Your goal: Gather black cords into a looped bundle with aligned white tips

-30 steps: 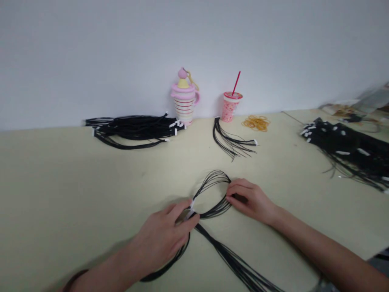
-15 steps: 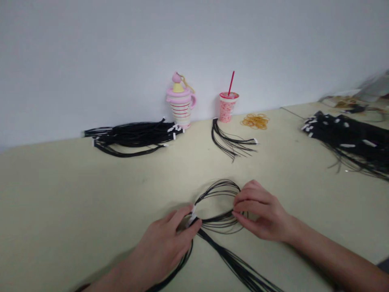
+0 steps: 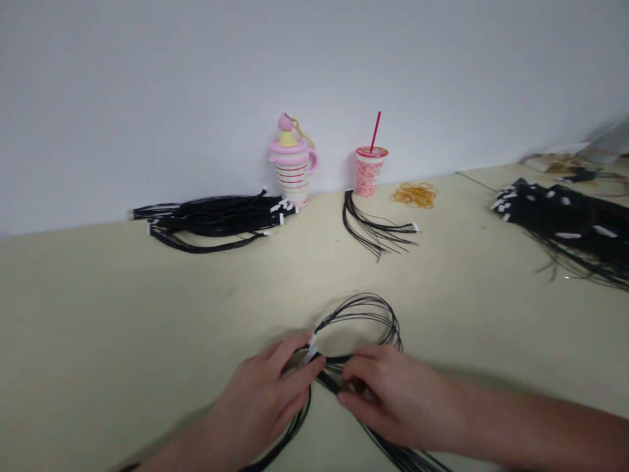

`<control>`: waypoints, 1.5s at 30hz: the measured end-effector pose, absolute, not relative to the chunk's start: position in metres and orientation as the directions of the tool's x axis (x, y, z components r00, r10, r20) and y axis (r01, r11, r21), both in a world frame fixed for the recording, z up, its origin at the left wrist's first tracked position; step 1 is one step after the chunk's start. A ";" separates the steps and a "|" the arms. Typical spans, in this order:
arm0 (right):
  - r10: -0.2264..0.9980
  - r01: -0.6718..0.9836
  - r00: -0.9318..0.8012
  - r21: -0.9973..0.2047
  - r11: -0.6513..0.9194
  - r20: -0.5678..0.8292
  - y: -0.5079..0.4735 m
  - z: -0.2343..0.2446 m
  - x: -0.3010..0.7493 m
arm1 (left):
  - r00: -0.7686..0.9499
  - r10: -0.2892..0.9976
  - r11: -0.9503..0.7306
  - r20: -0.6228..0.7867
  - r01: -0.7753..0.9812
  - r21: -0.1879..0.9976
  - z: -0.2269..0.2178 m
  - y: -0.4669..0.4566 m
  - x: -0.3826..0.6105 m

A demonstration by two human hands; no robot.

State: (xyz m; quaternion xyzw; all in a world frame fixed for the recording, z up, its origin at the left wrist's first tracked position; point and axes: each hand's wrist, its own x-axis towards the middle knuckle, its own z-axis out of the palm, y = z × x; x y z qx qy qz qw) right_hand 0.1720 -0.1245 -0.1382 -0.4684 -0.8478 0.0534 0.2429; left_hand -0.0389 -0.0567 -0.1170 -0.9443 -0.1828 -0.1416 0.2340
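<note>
A bundle of thin black wires [image 3: 366, 313] with a white connector lies looped on the pale table in front of me. My left hand [image 3: 265, 400] pinches the wires at the white connector where the loop crosses. My right hand [image 3: 393, 400] sits right beside it, fingers closed on the wires at the same crossing. The loose strands run out under my right hand toward the bottom edge.
Along the wall lie a pile of black wire bundles [image 3: 211, 216], a pink striped cup [image 3: 292, 164], a pink drink cup with a red straw [image 3: 369, 167], a smaller wire bundle [image 3: 373, 226] and rubber bands [image 3: 414, 195]. Another heap of wires [image 3: 565, 223] lies at the right.
My right hand has slid from the right side of the loop down to the crossing next to my left hand. The loop has widened a little. My left hand stays put.
</note>
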 end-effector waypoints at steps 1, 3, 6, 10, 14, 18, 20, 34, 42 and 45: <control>0.823 0.776 -0.434 -0.312 0.548 0.365 -0.122 -0.138 0.168 | 0.890 0.282 -0.827 0.357 0.414 -0.379 -0.117 -0.056 -0.039; 0.826 0.787 -0.407 -0.309 0.533 0.390 -0.118 -0.139 0.161 | 0.887 0.278 -0.836 0.369 0.412 -0.362 -0.118 -0.055 -0.039; 0.835 0.782 -0.364 -0.350 0.515 0.412 -0.115 -0.143 0.158 | 0.878 0.274 -0.850 0.393 0.412 -0.328 -0.120 -0.054 -0.040; 0.823 0.737 -0.375 -0.402 0.544 0.427 -0.114 -0.145 0.162 | 0.867 0.305 -0.856 0.395 0.431 -0.285 -0.122 -0.053 -0.041; 0.805 0.751 -0.359 -0.366 0.550 0.472 -0.109 -0.148 0.167 | 0.879 0.266 -0.851 0.395 0.407 -0.332 -0.121 -0.053 -0.041; 0.775 0.756 -0.322 -0.345 0.557 0.544 -0.104 -0.153 0.167 | 0.881 0.230 -0.833 0.414 0.398 -0.384 -0.121 -0.052 -0.040; 0.764 0.754 -0.308 -0.344 0.560 0.567 -0.102 -0.154 0.164 | 0.882 0.246 -0.842 0.402 0.400 -0.362 -0.122 -0.050 -0.042; 0.899 0.761 -0.227 -0.509 0.403 0.374 -0.090 -0.131 0.161 | 0.883 0.279 -0.898 0.378 0.379 -0.222 -0.122 -0.048 -0.047; 0.913 0.745 -0.233 -0.542 0.389 0.334 -0.087 -0.129 0.162 | 0.880 0.311 -0.894 0.359 0.399 -0.204 -0.124 -0.046 -0.047; 0.913 0.746 -0.249 -0.537 0.395 0.324 -0.085 -0.128 0.162 | 0.883 0.321 -0.893 0.343 0.402 -0.199 -0.124 -0.047 -0.048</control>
